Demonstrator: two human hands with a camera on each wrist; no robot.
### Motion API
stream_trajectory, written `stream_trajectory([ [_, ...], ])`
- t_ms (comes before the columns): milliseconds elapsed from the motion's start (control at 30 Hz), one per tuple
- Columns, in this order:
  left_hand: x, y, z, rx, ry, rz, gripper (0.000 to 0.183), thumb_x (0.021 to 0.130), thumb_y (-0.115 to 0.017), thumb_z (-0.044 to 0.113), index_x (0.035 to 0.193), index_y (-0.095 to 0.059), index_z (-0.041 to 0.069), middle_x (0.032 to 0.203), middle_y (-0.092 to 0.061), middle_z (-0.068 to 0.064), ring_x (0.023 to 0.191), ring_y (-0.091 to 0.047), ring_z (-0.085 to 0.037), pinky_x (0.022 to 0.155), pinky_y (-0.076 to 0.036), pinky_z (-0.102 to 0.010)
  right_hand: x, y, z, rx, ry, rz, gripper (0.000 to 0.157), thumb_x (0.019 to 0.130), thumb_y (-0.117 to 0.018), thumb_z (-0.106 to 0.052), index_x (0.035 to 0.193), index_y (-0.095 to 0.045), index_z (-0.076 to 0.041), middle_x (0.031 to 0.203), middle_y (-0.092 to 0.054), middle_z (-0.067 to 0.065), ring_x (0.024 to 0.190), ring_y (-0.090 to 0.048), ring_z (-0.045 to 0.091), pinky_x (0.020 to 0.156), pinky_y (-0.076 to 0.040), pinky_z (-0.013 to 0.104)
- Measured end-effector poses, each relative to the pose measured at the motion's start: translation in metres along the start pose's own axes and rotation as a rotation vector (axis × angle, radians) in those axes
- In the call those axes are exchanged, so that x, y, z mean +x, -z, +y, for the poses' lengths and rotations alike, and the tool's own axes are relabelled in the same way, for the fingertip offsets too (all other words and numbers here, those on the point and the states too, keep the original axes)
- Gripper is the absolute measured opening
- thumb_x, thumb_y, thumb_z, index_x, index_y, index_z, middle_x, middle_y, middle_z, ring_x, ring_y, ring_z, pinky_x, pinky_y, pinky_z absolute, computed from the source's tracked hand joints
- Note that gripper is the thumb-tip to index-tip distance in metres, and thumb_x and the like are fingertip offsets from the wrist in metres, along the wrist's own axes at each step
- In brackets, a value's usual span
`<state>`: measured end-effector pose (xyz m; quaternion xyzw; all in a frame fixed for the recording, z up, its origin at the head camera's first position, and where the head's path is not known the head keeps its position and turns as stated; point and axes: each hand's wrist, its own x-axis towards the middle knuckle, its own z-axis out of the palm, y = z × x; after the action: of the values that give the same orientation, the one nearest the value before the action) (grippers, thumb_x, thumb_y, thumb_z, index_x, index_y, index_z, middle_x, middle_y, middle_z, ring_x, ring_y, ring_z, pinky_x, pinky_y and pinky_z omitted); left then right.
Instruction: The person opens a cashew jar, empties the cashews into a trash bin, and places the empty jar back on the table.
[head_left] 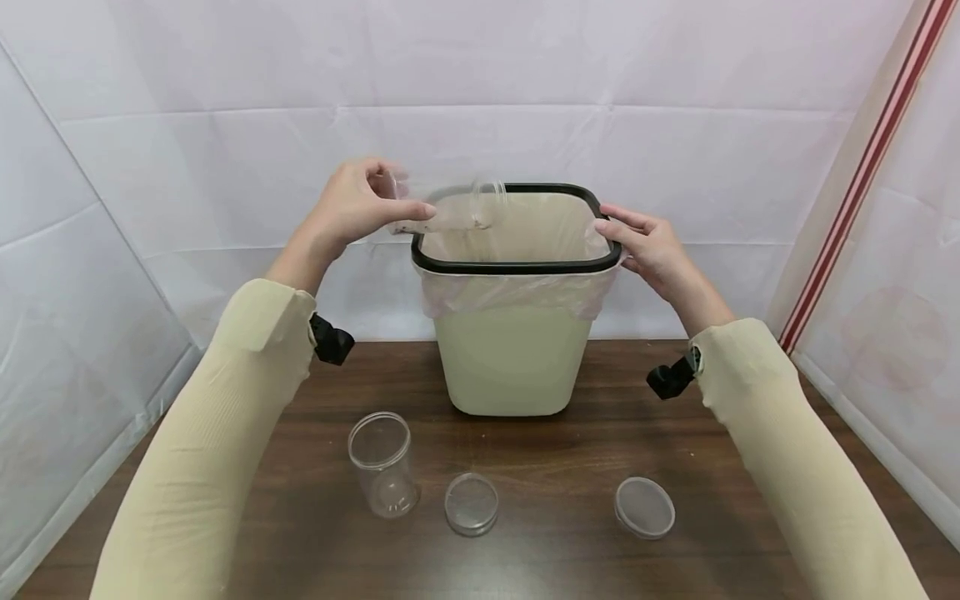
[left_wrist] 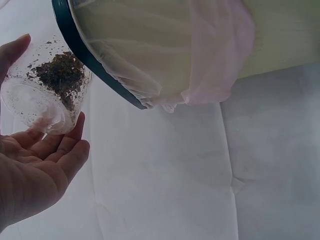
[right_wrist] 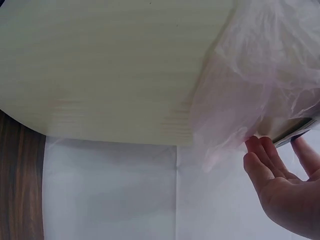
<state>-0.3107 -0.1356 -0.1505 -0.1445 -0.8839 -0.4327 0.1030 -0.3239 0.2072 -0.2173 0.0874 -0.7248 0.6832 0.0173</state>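
A clear plastic jar (head_left: 450, 218) lies sideways in my left hand (head_left: 348, 204), its mouth over the left part of the trash bin (head_left: 513, 358). The thumb is along the jar's near side, with the fingers around its base end. Dark dried flakes (left_wrist: 61, 75) show through the jar wall in the left wrist view, some scattered and most in a clump. My right hand (head_left: 654, 250) grips the bin's black rim (head_left: 517, 267) at the right side, thumb on top and fingers below. A thin pinkish liner bag (head_left: 517, 293) is folded over the bin's edge.
Another clear jar (head_left: 386, 471) stands upright on the dark wooden table (head_left: 555, 558), lidless. Two round transparent lids, a left lid (head_left: 471, 504) and a right lid (head_left: 645, 507), lie near the front. White sheeting (head_left: 480, 75) encloses the back and sides.
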Motion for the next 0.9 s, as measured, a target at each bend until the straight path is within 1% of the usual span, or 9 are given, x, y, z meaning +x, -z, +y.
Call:
stream_trajectory([
  [67, -0.002, 0.000, -0.001, -0.020, 0.012, 0.006, 0.062, 0.068, -0.078, 0.037, 0.118, -0.052, 0.011, 0.100, -0.054, -0.003, 0.091, -0.049, -0.016, 0.074, -0.040, -0.030, -0.001, 0.000, 0.000, -0.013, 0.010, 0.006, 0.063, 0.084, -0.065, -0.028, 0.138, -0.040, -0.008, 0.142, -0.036, 0.014, 0.101, -0.054, 0.007, 0.074, -0.047, 0.017],
  [167, -0.004, 0.000, -0.003, -0.069, 0.027, 0.012, 0.049, 0.068, -0.078, 0.034, 0.100, -0.052, 0.008, 0.119, -0.054, -0.004, 0.106, -0.052, -0.014, 0.082, -0.041, -0.031, -0.004, 0.002, 0.000, -0.025, 0.028, 0.009, 0.062, 0.085, -0.064, -0.029, 0.137, -0.040, -0.006, 0.141, -0.037, 0.014, 0.103, -0.053, 0.007, 0.077, -0.047, 0.017],
  [267, -0.006, -0.001, -0.005, -0.114, 0.031, 0.020, 0.045, 0.069, -0.078, 0.031, 0.084, -0.043, 0.007, 0.129, -0.048, -0.004, 0.114, -0.050, -0.015, 0.083, -0.040, -0.030, -0.009, 0.004, -0.001, -0.042, 0.038, 0.000, 0.062, 0.086, -0.062, -0.030, 0.137, -0.039, -0.005, 0.143, -0.035, 0.013, 0.112, -0.049, 0.010, 0.089, -0.044, 0.024],
  [333, -0.008, -0.001, -0.008, -0.127, 0.032, 0.035, 0.046, 0.069, -0.078, 0.031, 0.081, -0.041, 0.007, 0.124, -0.049, -0.003, 0.109, -0.051, -0.014, 0.079, -0.040, -0.028, -0.012, 0.006, -0.002, -0.058, 0.040, -0.011, 0.061, 0.087, -0.060, -0.031, 0.138, -0.039, -0.005, 0.143, -0.034, 0.012, 0.118, -0.046, 0.014, 0.097, -0.039, 0.030],
  [400, -0.010, -0.001, -0.010, -0.130, 0.035, 0.055, 0.045, 0.069, -0.078, 0.031, 0.086, -0.043, 0.009, 0.111, -0.051, -0.003, 0.098, -0.050, -0.014, 0.073, -0.038, -0.028, -0.016, 0.007, -0.003, -0.078, 0.040, -0.021, 0.061, 0.087, -0.060, -0.032, 0.138, -0.039, -0.006, 0.143, -0.034, 0.013, 0.120, -0.044, 0.016, 0.102, -0.032, 0.037],
  [467, -0.012, -0.001, -0.012, -0.140, 0.041, 0.062, 0.046, 0.069, -0.078, 0.031, 0.093, -0.045, 0.009, 0.107, -0.050, -0.003, 0.097, -0.049, -0.014, 0.074, -0.038, -0.027, -0.019, 0.009, -0.005, -0.085, 0.038, -0.032, 0.061, 0.087, -0.059, -0.032, 0.138, -0.038, -0.006, 0.142, -0.034, 0.014, 0.120, -0.043, 0.015, 0.104, -0.029, 0.040],
  [633, -0.017, -0.001, -0.017, -0.204, 0.057, 0.047, 0.056, 0.072, -0.076, 0.029, 0.111, -0.045, 0.005, 0.117, -0.051, -0.005, 0.107, -0.052, -0.014, 0.087, -0.038, -0.029, -0.024, 0.012, -0.006, -0.076, 0.043, -0.064, 0.061, 0.088, -0.060, -0.028, 0.138, -0.037, -0.004, 0.144, -0.032, 0.013, 0.117, -0.044, 0.012, 0.105, -0.026, 0.041],
  [767, -0.019, -0.002, -0.021, -0.214, 0.048, 0.066, 0.056, 0.072, -0.075, 0.029, 0.114, -0.046, 0.005, 0.100, -0.052, -0.001, 0.090, -0.048, -0.011, 0.079, -0.037, -0.027, -0.027, 0.013, -0.005, -0.071, 0.053, -0.081, 0.061, 0.088, -0.060, -0.026, 0.138, -0.036, -0.001, 0.144, -0.031, 0.013, 0.114, -0.045, 0.010, 0.105, -0.026, 0.041],
  [900, -0.023, -0.002, -0.026, -0.246, 0.024, 0.081, 0.049, 0.073, -0.075, 0.026, 0.107, -0.047, 0.007, 0.090, -0.049, 0.002, 0.083, -0.045, -0.009, 0.075, -0.037, -0.025, -0.029, 0.014, -0.004, -0.070, 0.064, -0.096, 0.060, 0.088, -0.059, -0.025, 0.138, -0.035, -0.001, 0.144, -0.031, 0.014, 0.110, -0.047, 0.008, 0.105, -0.027, 0.040],
])
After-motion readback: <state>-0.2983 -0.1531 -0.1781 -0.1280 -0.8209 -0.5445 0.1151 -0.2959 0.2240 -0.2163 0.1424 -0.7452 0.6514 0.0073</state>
